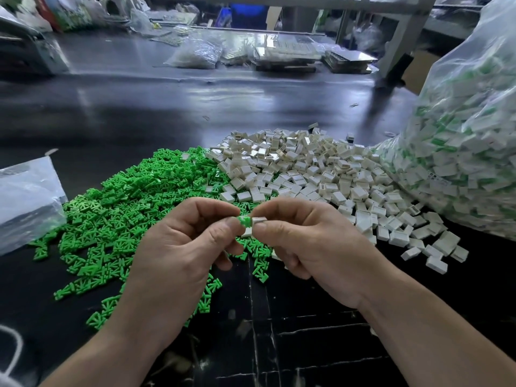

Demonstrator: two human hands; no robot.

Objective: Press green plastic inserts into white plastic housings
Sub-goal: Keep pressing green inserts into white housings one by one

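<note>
**Over the dark bench, insert meets housing**

Across the whole lower view runs a dark, glossy worktable (167,107), scratched with pale lines at its near edge. At the right side a big clear bag (469,149) bulges with white pieces showing green in them, and its foot touches the loose parts beside it. Next in size is the heap of white housings (307,169), spread from the table's middle toward the bag, with stragglers scattered at the near right. Left of it, and meeting it along one edge, lies the heap of green inserts (125,205), flatter and wider toward the near side. A smaller crumpled plastic bag (25,199) rests at the far left, just beside the green heap.

Both bare hands are raised over the near edge of the two heaps, fingertips meeting. The left hand (178,247) has its fingers curled and pinches a single green insert (242,220) between thumb and forefinger. The right hand (315,247), likewise curled, pinches one white housing (258,220) between thumb and forefinger. Insert and housing touch end to end between the two hands. How far the green piece sits inside the white one cannot be told.
</note>
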